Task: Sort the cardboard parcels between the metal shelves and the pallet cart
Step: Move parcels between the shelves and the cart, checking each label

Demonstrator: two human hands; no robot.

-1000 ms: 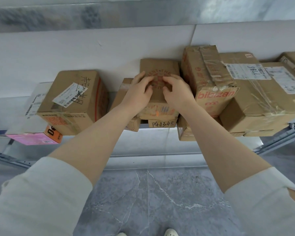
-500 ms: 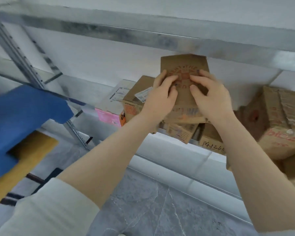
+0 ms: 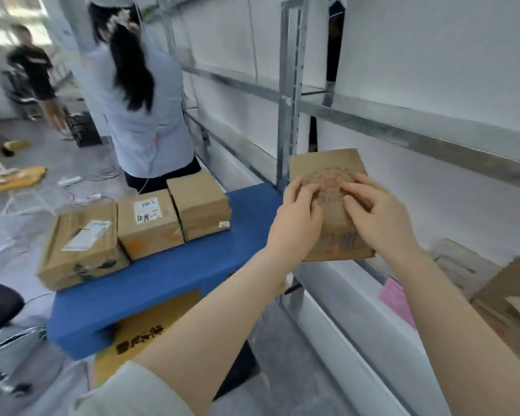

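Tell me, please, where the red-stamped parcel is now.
Head view, right of centre: the left hand and right hand hold the parcel aloft before the shelf post, beside the blue cart.

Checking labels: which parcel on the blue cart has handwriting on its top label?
The middle parcel; the left parcel has a tilted, blurred label, the right parcel a bare top.

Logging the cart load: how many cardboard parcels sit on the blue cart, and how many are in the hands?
Parcels on the blue cart: 3
Parcel held by left hand and right hand: 1
Total: 4
Shelf parcels at right are too blurred to count.
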